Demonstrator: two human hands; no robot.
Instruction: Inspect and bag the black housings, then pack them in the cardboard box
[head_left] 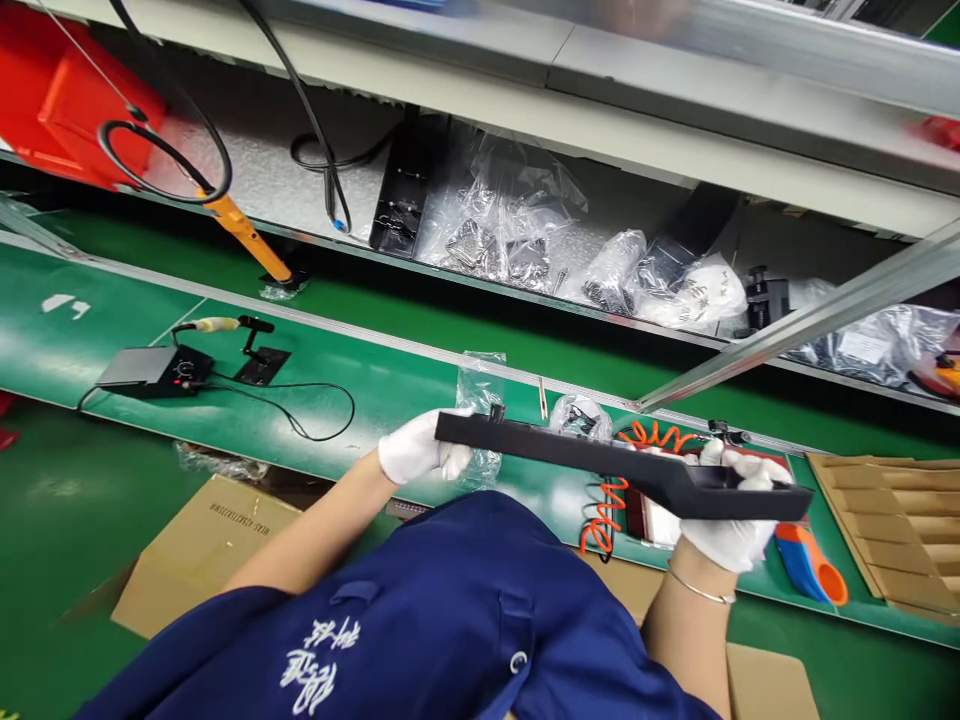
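Both my hands wear white gloves and hold a long black plastic part (592,462) level above the green work surface (390,385). My left hand (418,450) grips its narrow left end. My right hand (731,525) grips the wider right end, with a thin bracelet on that wrist. An orange coiled hose (611,500) lies just below the part, and a small clear bag (480,390) stands behind its left end. My blue work top (465,610) fills the lower middle.
A grey control box (154,370) with cable and tool stand sits at left. An orange-and-blue tool (810,562) and a cardboard divider tray (900,520) lie at right. The back shelf holds bagged parts (517,235). Cardboard boxes (202,550) stand below the bench.
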